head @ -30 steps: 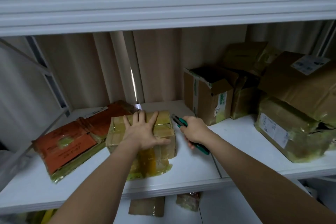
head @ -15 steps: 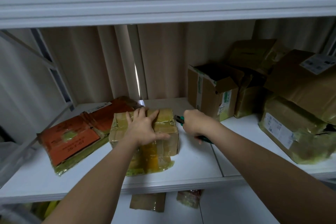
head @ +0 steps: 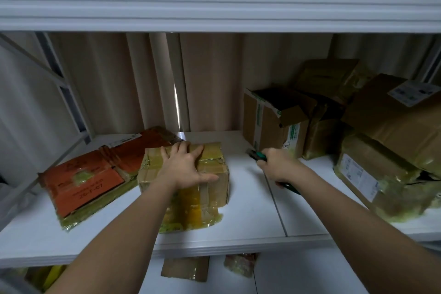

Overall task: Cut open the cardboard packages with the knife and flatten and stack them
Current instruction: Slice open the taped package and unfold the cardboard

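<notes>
1. Left hand (head: 188,169) lies flat, fingers spread, on the taped box (head: 191,186) at shelf (head: 250,217) centre.
2. Right hand (head: 278,167) grips the knife (head: 259,155), at 3 o'clock of the box, apart from it.
3. Done: flattened orange pack (head: 93,174) at 9 o'clock.
4. Left: the box looks uncut; more boxes (head: 381,150) piled at 3 o'clock. Judged early-stage.

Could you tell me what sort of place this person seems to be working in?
Probably a storeroom or parcel-sorting corner. A white shelving unit holds taped cardboard packages with shipping labels, an opened box and an orange flattened package, with a curtain-like backdrop behind.
</notes>
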